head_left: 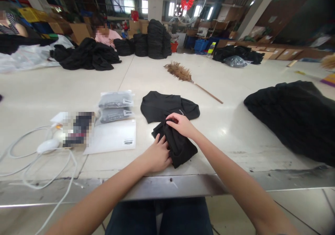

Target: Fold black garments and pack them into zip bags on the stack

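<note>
While both my hands press on the black garment (175, 142) at centre frame, my left hand (157, 154) flattens its near edge and my right hand (181, 124) pinches its upper fold; its length runs diagonally.

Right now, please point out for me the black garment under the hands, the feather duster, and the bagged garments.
black garment (180, 149), head view, on the folded cloth near the table edge.
feather duster (179, 71), head view, on the brown feathers.
bagged garments (115, 100), head view, on the upper bag.
</note>
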The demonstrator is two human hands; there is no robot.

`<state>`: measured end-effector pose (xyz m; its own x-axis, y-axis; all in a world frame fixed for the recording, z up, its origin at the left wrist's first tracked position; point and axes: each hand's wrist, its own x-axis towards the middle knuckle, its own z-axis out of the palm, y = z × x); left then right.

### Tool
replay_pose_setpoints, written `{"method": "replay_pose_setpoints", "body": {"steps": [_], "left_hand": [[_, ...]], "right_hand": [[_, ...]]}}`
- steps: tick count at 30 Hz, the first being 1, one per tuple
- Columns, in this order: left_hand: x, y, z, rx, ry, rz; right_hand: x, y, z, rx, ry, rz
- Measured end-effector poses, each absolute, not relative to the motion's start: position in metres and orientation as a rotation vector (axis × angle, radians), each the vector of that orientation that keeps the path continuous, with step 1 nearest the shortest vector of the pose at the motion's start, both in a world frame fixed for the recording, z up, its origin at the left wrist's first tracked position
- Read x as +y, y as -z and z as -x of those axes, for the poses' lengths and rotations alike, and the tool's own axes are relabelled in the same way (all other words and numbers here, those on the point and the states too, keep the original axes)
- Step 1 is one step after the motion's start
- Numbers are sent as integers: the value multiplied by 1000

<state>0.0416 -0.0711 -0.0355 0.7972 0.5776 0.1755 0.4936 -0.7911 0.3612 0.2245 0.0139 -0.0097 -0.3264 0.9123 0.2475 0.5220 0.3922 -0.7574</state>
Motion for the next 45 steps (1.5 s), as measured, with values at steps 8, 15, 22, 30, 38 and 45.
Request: {"method": "replay_pose_setpoints", "body": {"steps": [8,15,22,30,38,45], "left_hand": [[-54,22,-12,718,-318,-2569],[-72,8,-16,895,-821,-2404],[-75,31,-39,844,-508,-2503],[-60,13,-14,997,-532,-2122],[-39,11,3,1037,-642,-1714],[-33,21,-3,1207,-727,-1748]], "right_hand": [[31,60,-212,-1872,-682,1502],[34,68,-216,-1689,-685,1458],[30,58,-234,-1609,-785,1323],[-9,-8,-253,-2184,-1043,1094],[-15,-6,-251,-2333,-1078,1178],[6,27,-245,-2038,-1181,1263]]}}
